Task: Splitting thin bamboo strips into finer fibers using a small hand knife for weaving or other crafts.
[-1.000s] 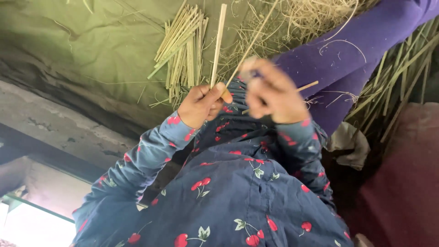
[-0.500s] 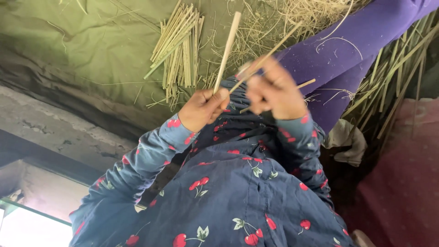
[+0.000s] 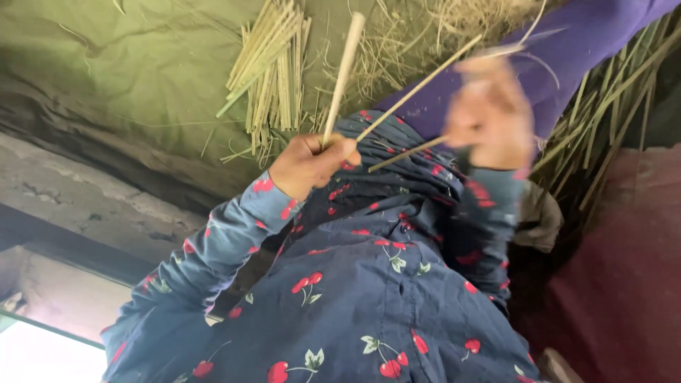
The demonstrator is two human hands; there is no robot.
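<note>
While the left hand (image 3: 310, 164) clenches a pale flat stick (image 3: 343, 71) that rises upright from its fingers, a bundle of cut stalks (image 3: 273, 67) lies beyond on green cloth (image 3: 120, 71); two thin splints (image 3: 418, 89) slant from those fingers toward the blurred right hand (image 3: 489, 117), grip indiscernible.

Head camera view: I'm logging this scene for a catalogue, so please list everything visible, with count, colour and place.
Pale stick: one, cream, upright in the left hand.
Thin splints: two, tan, slanting between the hands.
Cut strip bundle: one pile, yellow-green, on the cloth.
Cloth sheet: one, olive green, upper left.
Loose straw: scattered, dry yellow, top centre.
Long stalks: several, green-tan, right side.
Purple garment: one, upper right.
Maroon fabric: one, lower right.
Left hand: gripping the pale stick.
Right hand: blurred; grip unclear.
</note>
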